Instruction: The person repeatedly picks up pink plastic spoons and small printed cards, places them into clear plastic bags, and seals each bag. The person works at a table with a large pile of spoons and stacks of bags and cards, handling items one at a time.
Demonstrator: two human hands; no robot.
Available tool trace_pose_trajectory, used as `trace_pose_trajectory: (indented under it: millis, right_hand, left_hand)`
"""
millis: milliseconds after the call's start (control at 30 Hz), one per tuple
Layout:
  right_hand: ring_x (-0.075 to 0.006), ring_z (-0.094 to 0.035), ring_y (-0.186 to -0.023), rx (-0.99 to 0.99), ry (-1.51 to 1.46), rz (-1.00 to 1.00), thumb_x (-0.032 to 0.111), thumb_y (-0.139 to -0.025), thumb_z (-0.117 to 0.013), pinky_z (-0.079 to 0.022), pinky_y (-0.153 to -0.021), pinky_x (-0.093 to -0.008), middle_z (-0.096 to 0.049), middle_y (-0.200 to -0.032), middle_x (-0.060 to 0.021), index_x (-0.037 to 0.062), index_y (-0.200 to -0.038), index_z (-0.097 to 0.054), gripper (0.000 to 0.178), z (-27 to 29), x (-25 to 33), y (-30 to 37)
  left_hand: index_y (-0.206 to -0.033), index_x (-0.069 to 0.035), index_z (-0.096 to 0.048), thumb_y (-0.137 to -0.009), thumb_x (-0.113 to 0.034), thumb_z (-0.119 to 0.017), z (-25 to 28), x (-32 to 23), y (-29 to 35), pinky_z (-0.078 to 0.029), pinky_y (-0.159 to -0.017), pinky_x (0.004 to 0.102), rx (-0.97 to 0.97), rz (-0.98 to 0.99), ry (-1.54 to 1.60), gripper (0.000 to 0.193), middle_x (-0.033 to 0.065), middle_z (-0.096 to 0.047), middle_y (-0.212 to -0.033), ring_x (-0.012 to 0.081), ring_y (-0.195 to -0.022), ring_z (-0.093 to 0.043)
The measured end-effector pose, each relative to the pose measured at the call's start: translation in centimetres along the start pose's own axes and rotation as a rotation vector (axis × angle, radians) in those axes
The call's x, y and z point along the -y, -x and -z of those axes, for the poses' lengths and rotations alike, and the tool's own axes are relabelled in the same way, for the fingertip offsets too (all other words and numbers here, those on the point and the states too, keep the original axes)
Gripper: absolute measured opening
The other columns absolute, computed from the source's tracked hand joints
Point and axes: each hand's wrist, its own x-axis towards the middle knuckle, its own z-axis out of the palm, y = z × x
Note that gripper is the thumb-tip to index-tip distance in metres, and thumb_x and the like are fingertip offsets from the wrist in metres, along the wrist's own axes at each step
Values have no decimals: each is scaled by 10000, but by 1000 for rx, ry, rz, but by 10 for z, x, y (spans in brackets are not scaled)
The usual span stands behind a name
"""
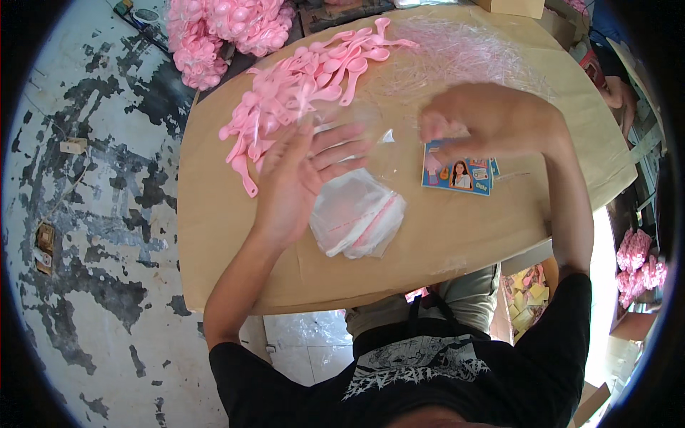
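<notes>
My left hand (298, 175) hovers above the table with its fingers spread, between the pink plastic spoons (285, 89) and a stack of clear plastic bags (364, 221). The bags have pink-lined flaps. A faint sheet of clear film seems to hang near its fingertips; I cannot tell whether it touches them. My right hand (492, 121) is smeared by motion, bent at the wrist over a small stack of blue printed cards (457, 175). Its fingers look curled near the top edge of the cards, and what they may hold is not visible.
A tangle of thin clear strips (467, 57) lies at the table's far right. Bundles of pink spoons (228, 28) stand beyond the far left edge. Below the right edge is a container of yellow and pink pieces (526, 296). Another person's arm (619, 96) shows at far right.
</notes>
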Motion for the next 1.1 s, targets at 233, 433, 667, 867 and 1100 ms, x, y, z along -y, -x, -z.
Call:
trace_pose_trajectory:
  millis: [233, 433, 667, 867, 1100]
  right_hand:
    - [-273, -668, -794, 94, -166, -357, 323, -677, -855, -513, -697, -376, -684, -893, -122, 13, -991, -653, 484, -12, -22, -7]
    - [-220, -643, -726, 130, -185, -287, 229, -716, -842, -481, -634, -369, -678, -819, -98, -17, -929, -655, 375, -17, -30, -14]
    - [-33, -575, -592, -31, -603, -277, 263, -946, -671, -437, -501, -206, -651, -809, 17, 22, -1055, -671, 265, -17, -41, -23]
    - [20, -509, -509, -129, -629, -241, 304, -996, -602, -387, -425, -138, -625, -770, 68, 94, -1183, -638, 284, -29, 8, -33]
    - [7, -483, -572, -300, -708, -89, 244, -979, -632, -388, -491, -168, -609, -794, 79, 51, -1179, -649, 278, -61, 16, -43]
  left_hand:
    - [-1246, -6, -503, -1049, -190, -457, 19, 4, 2, -563, -929, 446, -175, 22, 60, 273, 210, -590, -1281, 353, -1156, -624]
    - [-1311, 20, -473, -1010, -123, -540, 17, 11, 5, -562, -949, 406, -166, -6, 1, 340, 199, -610, -1245, 318, -1151, -630]
    - [-1245, 44, -544, -978, -146, -614, 18, 18, 4, -549, -972, 402, -161, -87, -69, 335, 184, -629, -1200, 295, -1122, -643]
    - [-1290, 50, -533, -981, -175, -617, 15, 13, 5, -539, -990, 407, -207, -146, -47, 392, 192, -608, -1231, 299, -1154, -624]
    - [-1303, 58, -538, -990, -169, -602, 17, 20, 5, -535, -999, 394, -146, -190, -25, 392, 158, -604, -1259, 244, -1131, -631]
